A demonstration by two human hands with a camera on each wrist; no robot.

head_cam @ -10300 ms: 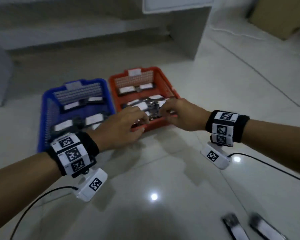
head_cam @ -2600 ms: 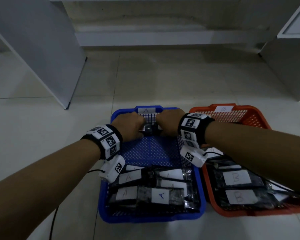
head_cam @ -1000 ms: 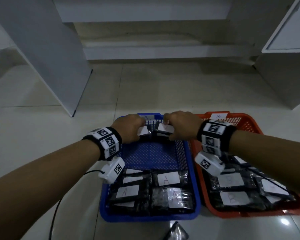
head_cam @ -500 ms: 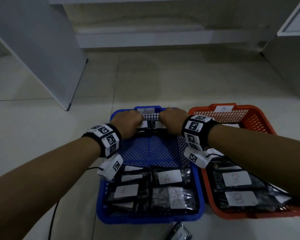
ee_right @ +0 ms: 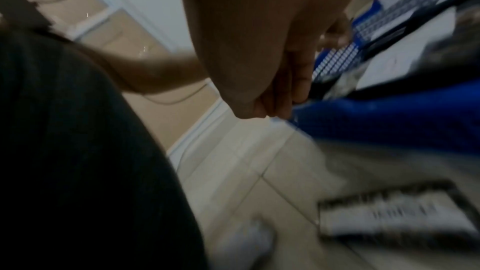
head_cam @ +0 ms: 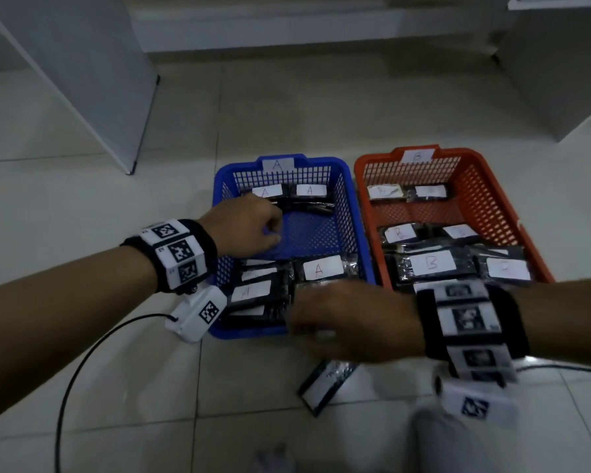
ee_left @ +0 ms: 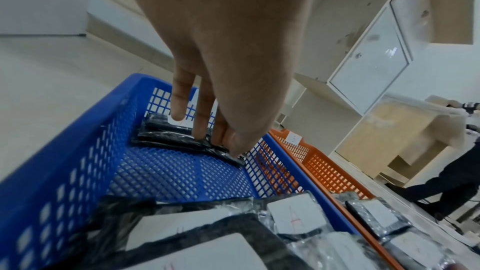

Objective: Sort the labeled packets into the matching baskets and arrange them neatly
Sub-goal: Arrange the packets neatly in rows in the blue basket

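The blue basket (head_cam: 361,254), tagged A on its far wall, is sitting on the tiled floor (head_cam: 287,107) with the orange basket (head_cam: 492,186), tagged B, just beside it. Two A packets (head_cam: 289,196) are lying side by side against the blue basket's far wall, and more A packets (head_cam: 318,269) are lying at its near end, leaving bare mesh between the two groups. The left hand (head_cam: 243,227) is hovering over that mesh, fingers loosely extended and grasping nothing, their tips (ee_left: 179,108) hanging just above the far packets. The right hand (head_cam: 348,322) is passing over the blue basket's near rim, blurred, fingers curled; whether it is grasping anything cannot be told. One loose packet (head_cam: 326,384) is lying on the floor just outside the blue basket's near wall.
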